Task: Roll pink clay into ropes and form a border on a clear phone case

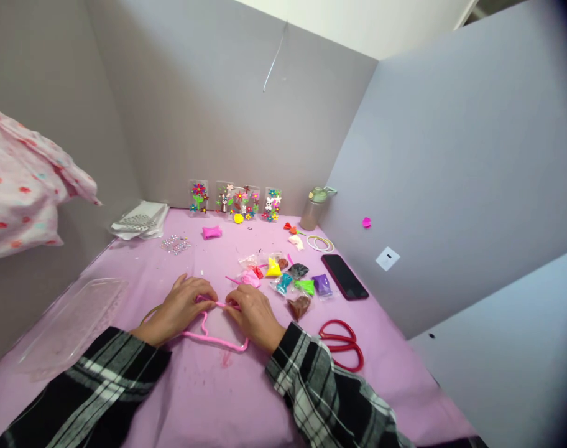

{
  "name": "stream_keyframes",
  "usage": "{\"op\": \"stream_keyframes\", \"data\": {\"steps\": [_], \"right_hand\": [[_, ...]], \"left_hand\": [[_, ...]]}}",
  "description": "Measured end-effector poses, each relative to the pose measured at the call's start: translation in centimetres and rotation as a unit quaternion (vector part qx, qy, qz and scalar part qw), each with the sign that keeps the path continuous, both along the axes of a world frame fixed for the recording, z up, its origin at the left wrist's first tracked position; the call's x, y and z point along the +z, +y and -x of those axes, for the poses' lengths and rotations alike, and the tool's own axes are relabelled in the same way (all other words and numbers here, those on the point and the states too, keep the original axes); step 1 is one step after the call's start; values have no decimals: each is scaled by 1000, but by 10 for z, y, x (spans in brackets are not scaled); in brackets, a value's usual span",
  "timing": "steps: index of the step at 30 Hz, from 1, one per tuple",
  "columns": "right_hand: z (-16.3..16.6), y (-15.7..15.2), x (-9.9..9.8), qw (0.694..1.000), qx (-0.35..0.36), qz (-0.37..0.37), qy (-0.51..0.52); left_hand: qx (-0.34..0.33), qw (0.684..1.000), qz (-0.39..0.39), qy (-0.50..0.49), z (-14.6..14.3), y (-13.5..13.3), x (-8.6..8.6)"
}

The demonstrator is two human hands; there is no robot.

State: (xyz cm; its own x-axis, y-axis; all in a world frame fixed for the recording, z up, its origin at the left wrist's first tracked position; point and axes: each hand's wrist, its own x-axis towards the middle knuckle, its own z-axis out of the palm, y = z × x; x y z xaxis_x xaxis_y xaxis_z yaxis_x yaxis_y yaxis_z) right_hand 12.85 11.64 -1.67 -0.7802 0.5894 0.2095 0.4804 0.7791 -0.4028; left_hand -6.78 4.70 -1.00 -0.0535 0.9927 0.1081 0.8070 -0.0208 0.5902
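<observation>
Both my hands rest on the pink table near its front, fingers curled together. My left hand point(179, 309) and my right hand point(254, 315) pinch the top of a bent pink pipe cleaner point(213, 338) that loops down between them onto the tabletop. Just beyond my right hand lie several small bags of coloured clay point(296, 278): yellow, teal, green, purple, brown and pink.
Red scissors point(343, 344) lie right of my right sleeve. A dark phone point(344, 277) and white rings point(319, 242) sit further right. A clear plastic tray point(73, 323) is at the left. Flower decorations point(237, 202) and a bottle point(313, 208) stand along the back wall.
</observation>
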Motion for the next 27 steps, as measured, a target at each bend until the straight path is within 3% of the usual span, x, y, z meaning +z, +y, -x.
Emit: {"op": "stream_keyframes", "data": {"steps": [15,27], "right_hand": [[21,2,-2,997,22,-56,-50],[32,-1,-8,994,23,-87,-59]], "left_hand": [[-12,1000,-9,-10,13,-1,-12],[-2,1000,1,-13,10,-5,-4]]}}
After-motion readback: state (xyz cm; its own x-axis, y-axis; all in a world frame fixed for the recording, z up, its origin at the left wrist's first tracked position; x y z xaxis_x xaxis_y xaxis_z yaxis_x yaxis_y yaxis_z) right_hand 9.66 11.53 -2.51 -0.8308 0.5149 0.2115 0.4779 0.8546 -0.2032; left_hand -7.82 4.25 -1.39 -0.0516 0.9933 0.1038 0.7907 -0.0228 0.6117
